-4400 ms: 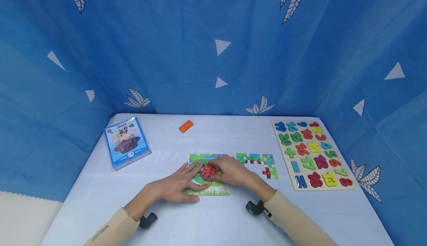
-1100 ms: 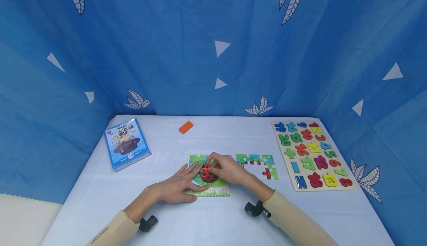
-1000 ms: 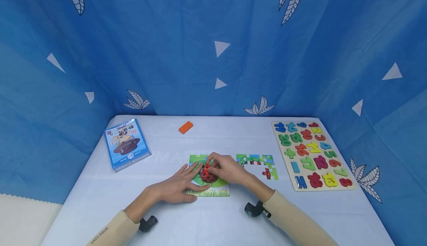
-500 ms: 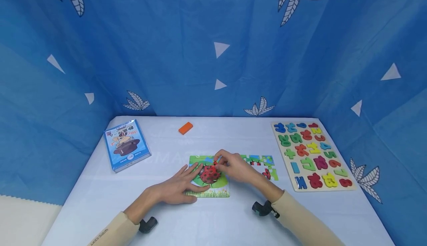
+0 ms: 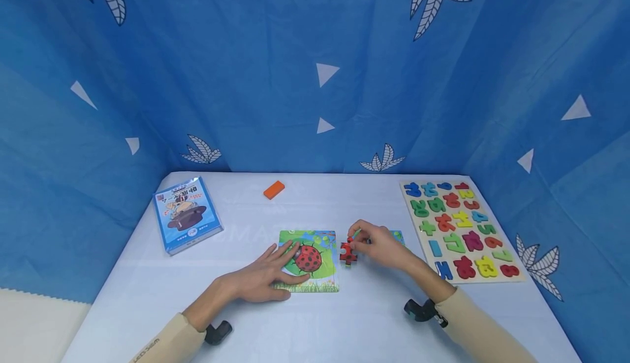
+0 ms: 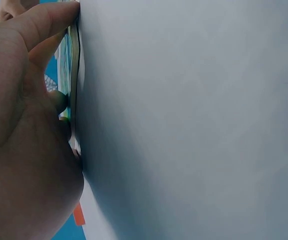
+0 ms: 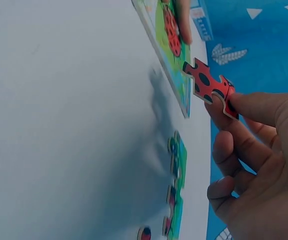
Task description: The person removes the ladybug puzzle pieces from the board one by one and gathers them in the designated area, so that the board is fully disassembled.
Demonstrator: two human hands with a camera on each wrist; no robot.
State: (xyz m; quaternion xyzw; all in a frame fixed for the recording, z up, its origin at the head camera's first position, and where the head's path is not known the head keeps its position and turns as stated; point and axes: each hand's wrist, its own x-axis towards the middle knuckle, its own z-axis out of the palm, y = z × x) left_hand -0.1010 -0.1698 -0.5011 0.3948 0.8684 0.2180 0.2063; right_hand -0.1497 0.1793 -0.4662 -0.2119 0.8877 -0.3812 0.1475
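My left hand (image 5: 258, 278) lies with fingers spread on the edge of a board (image 5: 327, 285) showing a red ladybug on green. In the left wrist view that hand (image 6: 23, 130) rests along the board's thin side (image 6: 75, 65). Between thumb and forefinger, my right hand (image 5: 384, 247) pinches a red jigsaw piece (image 5: 348, 255) with black spots. The right wrist view shows the jigsaw piece (image 7: 204, 82) raised above the table, just right of the board. Joined green and blue jigsaw pieces (image 7: 181, 162) lie beyond, mostly hidden behind my right hand in the head view.
A blue picture box (image 5: 189, 212) stands at the back left, and an orange block (image 5: 274, 189) lies near the far edge. On the right is a wooden board (image 5: 499, 271) of coloured letters and numbers. Blue curtain (image 5: 295, 106) encloses the table's back and sides.
My right hand has lifted the red jigsaw piece from over the ladybug board and moved right with it, off the board. My left hand has stayed in place.
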